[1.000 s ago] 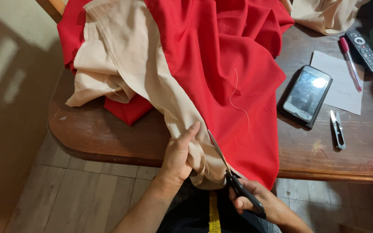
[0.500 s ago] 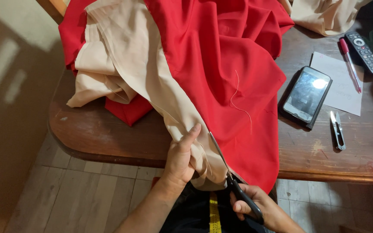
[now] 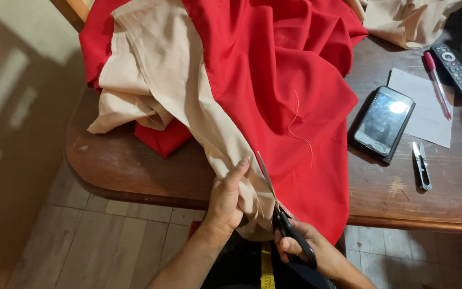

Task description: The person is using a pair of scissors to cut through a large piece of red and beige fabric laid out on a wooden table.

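A large red cloth (image 3: 274, 91) lies heaped over the wooden table (image 3: 135, 171), with a beige cloth (image 3: 172, 91) layered along its left side. My left hand (image 3: 225, 200) pinches the beige edge where both cloths hang over the table's front. Black-handled scissors (image 3: 282, 217) are gripped in my right hand (image 3: 316, 254), their blades pointing up along the seam between beige and red. A loose thread (image 3: 298, 126) trails on the red cloth.
A phone in a dark case (image 3: 383, 123), a white paper (image 3: 423, 109) with a pink pen (image 3: 437, 83), a remote control (image 3: 455, 69) and small thread snips (image 3: 421, 166) lie at the right. More beige cloth (image 3: 407, 18) is at the back. A yellow measuring tape (image 3: 266, 267) hangs below.
The scissors have advanced slightly up the seam. My left hand has shifted a little along the beige edge, still holding it.
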